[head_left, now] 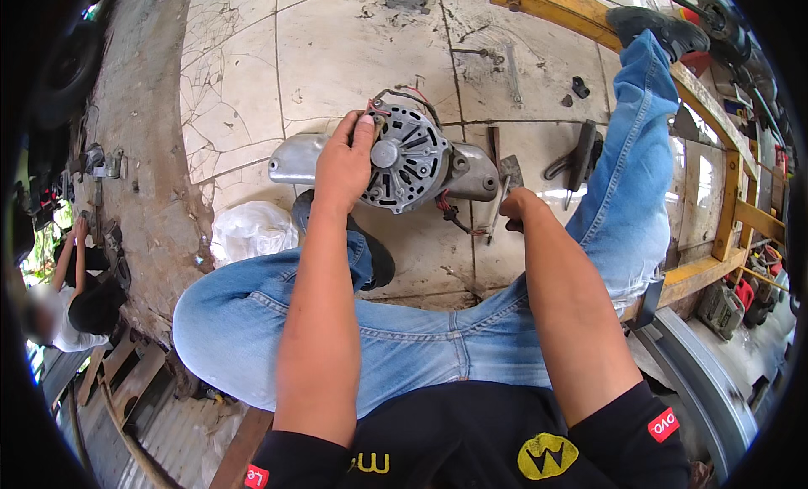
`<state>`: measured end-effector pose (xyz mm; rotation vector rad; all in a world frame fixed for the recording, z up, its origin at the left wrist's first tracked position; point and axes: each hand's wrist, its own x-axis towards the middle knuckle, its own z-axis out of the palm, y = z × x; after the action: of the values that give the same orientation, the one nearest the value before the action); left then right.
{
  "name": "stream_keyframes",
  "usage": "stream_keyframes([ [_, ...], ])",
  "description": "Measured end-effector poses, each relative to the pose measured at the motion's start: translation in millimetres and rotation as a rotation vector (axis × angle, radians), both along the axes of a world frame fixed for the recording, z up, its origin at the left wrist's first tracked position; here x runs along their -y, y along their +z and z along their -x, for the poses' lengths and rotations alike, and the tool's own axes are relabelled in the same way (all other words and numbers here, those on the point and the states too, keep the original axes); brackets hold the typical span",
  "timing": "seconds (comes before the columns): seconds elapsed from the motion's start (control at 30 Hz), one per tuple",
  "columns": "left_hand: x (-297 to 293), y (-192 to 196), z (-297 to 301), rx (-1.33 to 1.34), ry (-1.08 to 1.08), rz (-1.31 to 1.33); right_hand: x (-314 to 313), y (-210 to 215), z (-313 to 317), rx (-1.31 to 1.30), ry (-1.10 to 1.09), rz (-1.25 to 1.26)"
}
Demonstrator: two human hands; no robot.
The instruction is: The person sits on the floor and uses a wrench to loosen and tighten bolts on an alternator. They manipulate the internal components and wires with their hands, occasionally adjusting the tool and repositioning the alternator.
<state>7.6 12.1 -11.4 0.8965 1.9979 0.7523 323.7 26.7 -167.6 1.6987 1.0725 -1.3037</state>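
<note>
A round silver alternator (404, 156) with a slotted face lies on the tiled floor. A smooth silver metal piece (290, 159) shows on both sides beneath it. My left hand (345, 156) grips the alternator's left rim, its fingers bent toward the upper edge. Thin red and dark wires (449, 209) stick out at its lower right, and others at the top. To the right of it my right hand (523, 204) is closed beside a tool with a grey metal head (511, 171). What the right fingers hold is partly hidden.
A black-handled tool (581, 156) lies right of my right hand. Bolts and a small black part (580, 87) sit farther off. A yellow frame (715, 110) runs along the right. Left are a clear plastic bag (252, 231) and, far off, another person (71, 308).
</note>
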Motion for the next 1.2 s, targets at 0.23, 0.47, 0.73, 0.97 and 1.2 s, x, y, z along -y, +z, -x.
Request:
stream_keyframes([
  [0.23,2,8,-7,0.03,-0.006,-0.02,25,-55,-3,0.007,-0.238,-0.192],
  [0.47,-2,11,-9,0.117,-0.045,-0.077,-18,-2,-5,0.016,0.138,-0.253],
  [0.73,-1,-5,-1,0.113,-0.015,-0.137,-92,212,24,-0.461,-0.471,-0.736],
  [0.97,5,-8,-6,0.055,-0.032,-0.17,-44,248,102,-1.013,-0.764,-0.905],
  [1.2,9,-1,-16,-0.017,0.009,-0.168,-7,216,121,-0.937,-0.566,-0.961],
])
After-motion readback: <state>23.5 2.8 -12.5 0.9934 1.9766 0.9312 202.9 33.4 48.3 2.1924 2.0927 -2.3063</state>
